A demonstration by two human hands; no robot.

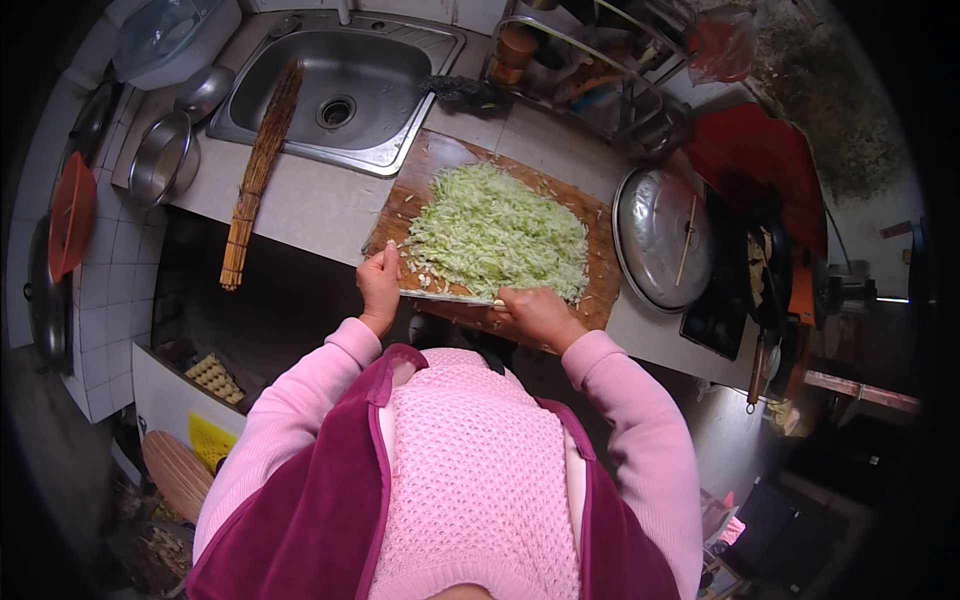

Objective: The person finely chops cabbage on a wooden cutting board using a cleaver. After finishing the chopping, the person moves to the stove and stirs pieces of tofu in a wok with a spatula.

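A broad heap of finely chopped pale green vegetable [499, 229] covers much of a wooden cutting board [600, 296]. Along the board's near edge lies a knife [450, 298], its blade seen nearly edge-on. My right hand [538, 313] is closed around the knife's light-coloured handle. At the blade's other end is my left hand [379, 281], thumb up and fingers curled; it seems to grip the tip of the blade, though the contact is partly hidden. Small bits of vegetable lie scattered on the wood around the heap.
A steel sink [390, 82] lies behind the board to the left. A straw whisk broom [259, 180] leans across its rim and overhangs the counter. Metal bowls [161, 161] stand further left. To the right are a large metal lid [664, 240] and a wok [765, 262] on the stove.
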